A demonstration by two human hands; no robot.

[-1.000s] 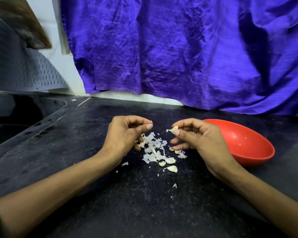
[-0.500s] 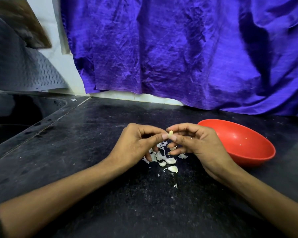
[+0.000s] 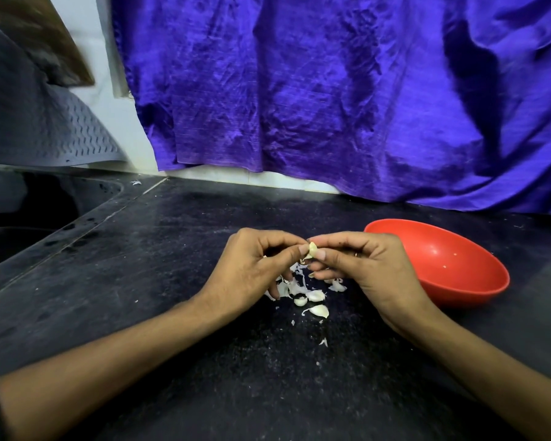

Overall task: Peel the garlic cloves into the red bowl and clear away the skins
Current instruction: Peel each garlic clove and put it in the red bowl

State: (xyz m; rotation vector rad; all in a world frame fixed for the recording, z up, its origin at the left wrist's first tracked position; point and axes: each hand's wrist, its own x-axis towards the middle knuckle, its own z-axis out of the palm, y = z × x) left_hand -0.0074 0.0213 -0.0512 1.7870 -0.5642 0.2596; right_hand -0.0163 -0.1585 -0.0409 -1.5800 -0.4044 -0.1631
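Observation:
A pale garlic clove [image 3: 312, 249] is pinched between the fingertips of my left hand [image 3: 252, 268] and my right hand [image 3: 363, 268], a little above the black counter [image 3: 140, 281]. Below the hands lies a small heap of white garlic skins [image 3: 295, 286], partly hidden by my fingers. Whole cloves [image 3: 317, 310] lie at the near edge of the heap. The red bowl [image 3: 477, 281] stands just right of my right hand and shows only a few tiny white specks inside.
A dark sink [image 3: 23, 218] is sunk into the counter at the far left, with a grey perforated mat [image 3: 45, 132] leaning behind it. A purple cloth [image 3: 331, 90] hangs along the back wall. Small skin flakes [image 3: 323, 342] dot the counter nearer to me.
My hands, apart one second ago with the clove in the right hand, have come together. Both now pinch the same clove over the skins.

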